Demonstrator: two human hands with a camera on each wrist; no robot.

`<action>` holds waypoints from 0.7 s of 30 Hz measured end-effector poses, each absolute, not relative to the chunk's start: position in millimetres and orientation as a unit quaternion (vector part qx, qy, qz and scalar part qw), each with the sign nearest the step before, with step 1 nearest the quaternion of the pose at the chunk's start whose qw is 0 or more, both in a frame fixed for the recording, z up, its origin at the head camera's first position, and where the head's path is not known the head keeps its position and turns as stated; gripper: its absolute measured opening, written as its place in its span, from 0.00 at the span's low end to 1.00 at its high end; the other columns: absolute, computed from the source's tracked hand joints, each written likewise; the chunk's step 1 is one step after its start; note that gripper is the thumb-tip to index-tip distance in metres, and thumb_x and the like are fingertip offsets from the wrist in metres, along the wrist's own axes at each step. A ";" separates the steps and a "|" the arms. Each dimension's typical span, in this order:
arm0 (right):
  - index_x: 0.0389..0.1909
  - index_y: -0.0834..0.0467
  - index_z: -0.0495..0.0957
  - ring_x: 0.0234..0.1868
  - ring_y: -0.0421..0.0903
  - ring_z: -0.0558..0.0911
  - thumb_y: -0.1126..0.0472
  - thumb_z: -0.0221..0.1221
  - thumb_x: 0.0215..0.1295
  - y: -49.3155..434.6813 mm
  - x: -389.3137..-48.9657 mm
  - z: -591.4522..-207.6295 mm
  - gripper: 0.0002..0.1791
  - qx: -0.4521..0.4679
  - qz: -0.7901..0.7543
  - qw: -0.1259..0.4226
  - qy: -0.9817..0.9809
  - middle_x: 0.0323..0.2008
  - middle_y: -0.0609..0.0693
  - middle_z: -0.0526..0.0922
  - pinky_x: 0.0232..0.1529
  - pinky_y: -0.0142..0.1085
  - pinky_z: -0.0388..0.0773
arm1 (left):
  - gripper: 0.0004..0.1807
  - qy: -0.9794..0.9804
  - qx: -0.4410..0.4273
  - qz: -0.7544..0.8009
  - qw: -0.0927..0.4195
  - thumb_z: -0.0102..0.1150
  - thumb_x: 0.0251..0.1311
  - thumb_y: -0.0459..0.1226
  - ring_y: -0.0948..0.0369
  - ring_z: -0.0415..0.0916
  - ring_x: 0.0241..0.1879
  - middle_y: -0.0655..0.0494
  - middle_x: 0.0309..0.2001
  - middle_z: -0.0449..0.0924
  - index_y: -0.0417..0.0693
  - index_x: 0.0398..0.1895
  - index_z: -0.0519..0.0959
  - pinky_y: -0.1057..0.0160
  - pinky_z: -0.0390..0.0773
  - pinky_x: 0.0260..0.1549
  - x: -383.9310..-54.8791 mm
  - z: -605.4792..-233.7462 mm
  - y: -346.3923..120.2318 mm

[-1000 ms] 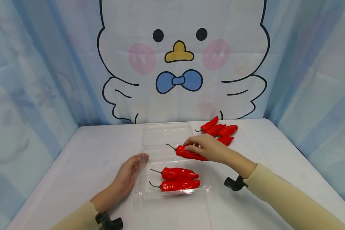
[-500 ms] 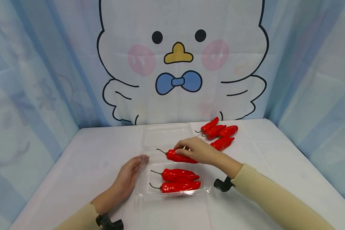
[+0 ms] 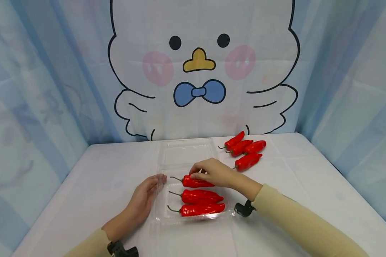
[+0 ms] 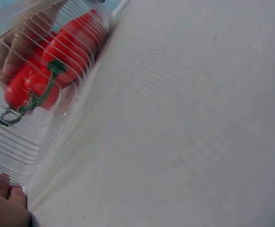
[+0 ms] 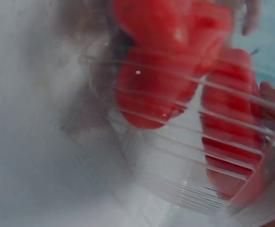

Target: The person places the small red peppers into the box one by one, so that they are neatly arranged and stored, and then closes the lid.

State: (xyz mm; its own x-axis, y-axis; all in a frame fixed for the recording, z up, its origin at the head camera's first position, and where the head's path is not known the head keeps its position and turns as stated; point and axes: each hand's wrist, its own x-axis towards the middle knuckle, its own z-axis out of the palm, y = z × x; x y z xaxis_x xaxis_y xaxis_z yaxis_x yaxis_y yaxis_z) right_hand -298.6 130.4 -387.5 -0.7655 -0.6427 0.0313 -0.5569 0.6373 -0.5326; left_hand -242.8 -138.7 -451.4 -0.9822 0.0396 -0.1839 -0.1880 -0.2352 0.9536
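In the head view my right hand (image 3: 213,173) pinches a red chili pepper (image 3: 193,182) from above, over the back part of a clear plastic box (image 3: 159,210). Its thin stem points left. Two more red peppers, a middle one (image 3: 201,196) and a front one (image 3: 202,209), lie side by side in the box, stems also to the left. My left hand (image 3: 144,196) rests along the box's left wall with its fingers extended. The left wrist view shows its fingertips (image 4: 4,184) at the ribbed wall, with green-stemmed peppers (image 4: 71,52) seen through the plastic.
The box's clear lid (image 3: 186,150) lies folded back behind it. Several loose red peppers (image 3: 247,160) lie on the white tabletop (image 3: 292,171) at the back right. A curtain with a cartoon bird (image 3: 199,64) hangs behind the table.
My right hand has moved left and toward me, carrying the pepper from behind the box's right side to just behind the other two. The left hand has stayed put.
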 end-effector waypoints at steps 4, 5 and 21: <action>0.52 0.52 0.86 0.39 0.39 0.82 0.58 0.63 0.72 130.9 -300.5 -390.3 0.11 -0.343 -0.266 0.082 0.897 0.43 0.43 0.89 0.41 0.29 0.83 | 0.24 0.614 -0.062 0.784 0.069 0.42 0.77 0.36 0.62 0.73 0.65 0.46 0.69 0.74 0.32 0.69 0.68 0.64 0.69 0.69 -242.0 -450.6 -137.9; 0.52 0.52 0.86 0.39 0.39 0.82 0.59 0.63 0.72 131.4 -301.0 -390.7 0.11 -0.345 -0.265 0.080 0.897 0.42 0.43 0.89 0.40 0.28 0.83 | 0.24 0.613 -0.062 0.784 0.069 0.42 0.77 0.36 0.62 0.73 0.66 0.45 0.69 0.74 0.32 0.69 0.68 0.63 0.68 0.70 -241.9 -450.3 -137.6; 0.51 0.53 0.86 0.40 0.37 0.84 0.58 0.68 0.66 148.1 -296.0 -389.3 0.13 -0.337 -0.243 0.073 0.907 0.42 0.42 0.89 0.43 0.31 0.85 | 0.24 0.607 -0.057 0.790 0.068 0.41 0.77 0.36 0.63 0.74 0.64 0.45 0.68 0.74 0.31 0.70 0.67 0.72 0.74 0.62 -244.8 -452.7 -138.8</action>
State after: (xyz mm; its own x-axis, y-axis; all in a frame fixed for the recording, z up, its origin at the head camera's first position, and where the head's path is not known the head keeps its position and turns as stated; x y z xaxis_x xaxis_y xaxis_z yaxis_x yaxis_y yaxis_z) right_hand -296.0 148.1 -389.3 -0.7626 -0.6462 0.0305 -0.5751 0.6556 -0.4893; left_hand -244.8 -138.8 -452.7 -0.9842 0.0378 -0.1728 -0.1767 -0.2538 0.9510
